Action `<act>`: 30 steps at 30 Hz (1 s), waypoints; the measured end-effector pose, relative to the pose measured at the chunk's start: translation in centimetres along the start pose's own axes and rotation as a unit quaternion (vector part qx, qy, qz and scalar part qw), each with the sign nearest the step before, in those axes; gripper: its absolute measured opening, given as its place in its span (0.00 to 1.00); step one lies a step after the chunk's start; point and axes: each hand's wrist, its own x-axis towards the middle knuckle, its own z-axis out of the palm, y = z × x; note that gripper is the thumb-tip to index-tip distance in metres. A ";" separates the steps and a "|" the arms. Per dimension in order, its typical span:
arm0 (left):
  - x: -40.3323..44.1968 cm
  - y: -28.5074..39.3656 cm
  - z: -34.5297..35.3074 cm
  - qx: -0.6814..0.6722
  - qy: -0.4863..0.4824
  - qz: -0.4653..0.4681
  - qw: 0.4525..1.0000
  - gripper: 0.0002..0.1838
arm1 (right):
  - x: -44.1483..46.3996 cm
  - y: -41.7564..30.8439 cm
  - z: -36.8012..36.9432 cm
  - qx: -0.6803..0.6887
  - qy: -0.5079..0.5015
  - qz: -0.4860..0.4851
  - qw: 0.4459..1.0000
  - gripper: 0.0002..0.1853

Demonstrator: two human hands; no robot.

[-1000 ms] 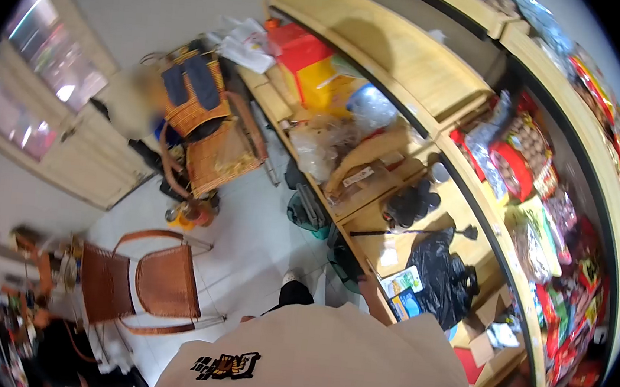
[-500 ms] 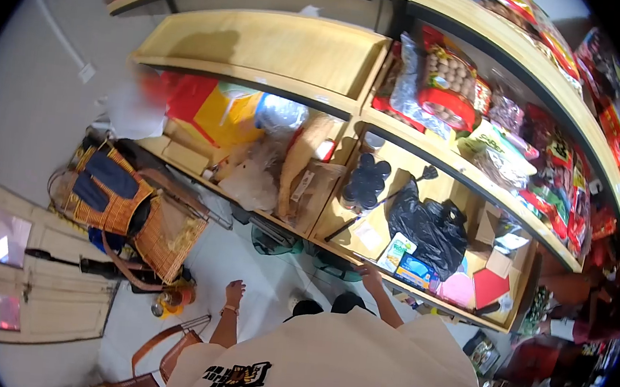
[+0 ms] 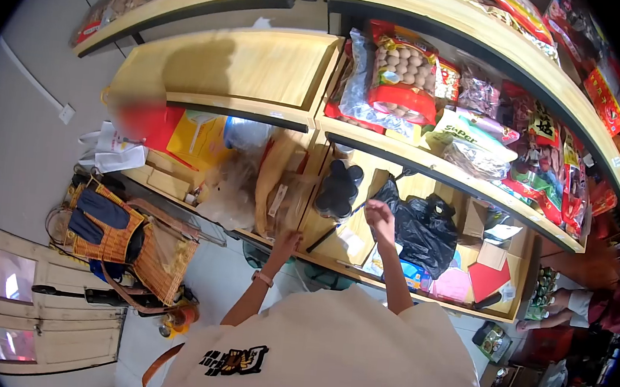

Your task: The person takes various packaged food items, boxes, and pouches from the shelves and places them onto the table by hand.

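Note:
My left hand [image 3: 286, 243] is at the front edge of the lower shelf, beside a clear plastic bag [image 3: 230, 189] and a long tan object [image 3: 270, 182]; its fingers are too small to read. Over the lower shelf, my right hand [image 3: 380, 217] has its fingers curled in, next to a black plastic bag [image 3: 425, 234]. Whether anything is between those fingers cannot be made out. Dark stacked round items [image 3: 338, 189] and a thin black stick [image 3: 323, 239] lie between the two hands.
Above, a wooden shelf [image 3: 262, 66] adjoins one with packaged goods [image 3: 405, 72]. A wicker chair [image 3: 161, 265] with dark cloth stands at left, near a door [image 3: 80, 335]. Another person's arm [image 3: 545, 321] shows at the right edge. A red card [image 3: 488, 283] lies on the lower shelf.
The view has swung toward the shelves. My left hand has risen from over the floor to the shelf edge, and my right hand has moved from the edge to above the lower shelf.

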 end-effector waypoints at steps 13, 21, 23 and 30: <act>9.1 26.3 8.2 0.008 0.068 0.372 0.926 0.11 | 5.5 -15.3 -1.2 0.176 0.029 -0.089 0.980 0.29; 19.9 33.2 11.2 0.125 0.080 0.372 0.916 0.30 | 9.5 -17.6 -1.4 0.342 -0.037 -0.054 0.937 0.23; 19.7 35.3 11.7 0.066 -0.022 0.295 0.953 0.29 | 10.0 -17.3 -1.5 0.362 -0.062 -0.052 0.929 0.22; 15.5 36.0 11.6 -0.220 -0.125 0.037 0.967 0.22 | 10.1 -17.0 -2.8 0.342 -0.104 -0.047 0.933 0.25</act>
